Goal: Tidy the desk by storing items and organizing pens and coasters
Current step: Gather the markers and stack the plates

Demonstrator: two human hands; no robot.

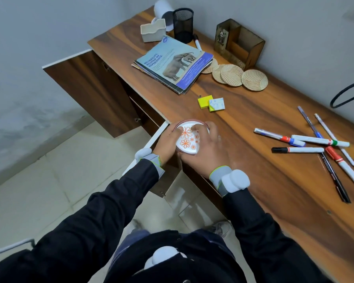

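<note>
Both hands grip a round white container with orange flowers on its lid at the desk's front edge. My left hand holds its left side and my right hand wraps its right side. Several markers and pens lie scattered on the right of the wooden desk. Several round woven coasters lie overlapping near the back. A black mesh pen cup and a brown wooden organizer stand at the rear.
A stack of magazines lies at the back left with a marker behind it. Sticky note pads sit mid-desk. A beige holder stands far left. Two cabinet doors hang open below the desk. A black cable loops at right.
</note>
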